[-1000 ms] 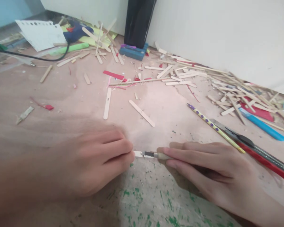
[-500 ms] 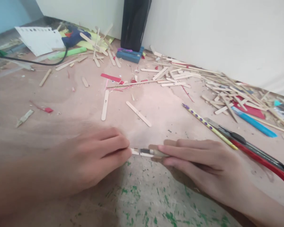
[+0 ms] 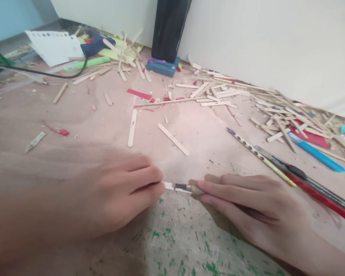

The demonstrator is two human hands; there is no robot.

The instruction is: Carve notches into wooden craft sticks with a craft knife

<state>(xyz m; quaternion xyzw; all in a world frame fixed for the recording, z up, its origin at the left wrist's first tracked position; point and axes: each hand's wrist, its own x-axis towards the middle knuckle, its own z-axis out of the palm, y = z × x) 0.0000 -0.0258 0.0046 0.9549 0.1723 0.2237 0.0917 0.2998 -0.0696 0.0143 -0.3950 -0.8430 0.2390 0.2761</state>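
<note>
In the head view, my left hand (image 3: pixel 126 193) is closed in a pinch at the left end of a pale flat stick (image 3: pixel 168 186). My right hand (image 3: pixel 247 201) is closed from the other side around a slim piece with a dark metal section and a pale rounded body (image 3: pixel 194 189). Its dark end lies over or against the stick between my fingertips; its exact kind is unclear. Fingers cover most of both things. A yellow pencil with purple dots (image 3: pixel 261 157) and a red and black utility knife (image 3: pixel 301 176) lie beyond my right hand.
Two loose craft sticks lie ahead, one upright in view (image 3: pixel 132 128), one slanted (image 3: pixel 173 139). Piled sticks (image 3: pixel 276 115) spread along the back right. A black object on a blue block (image 3: pixel 163 67) stands at the wall. Behind left are a notebook sheet (image 3: pixel 56 48) and a black cable (image 3: pixel 60 78).
The whole view has shifted slightly, so things appear a little further right. Both hands keep nearly the same pose and grip.
</note>
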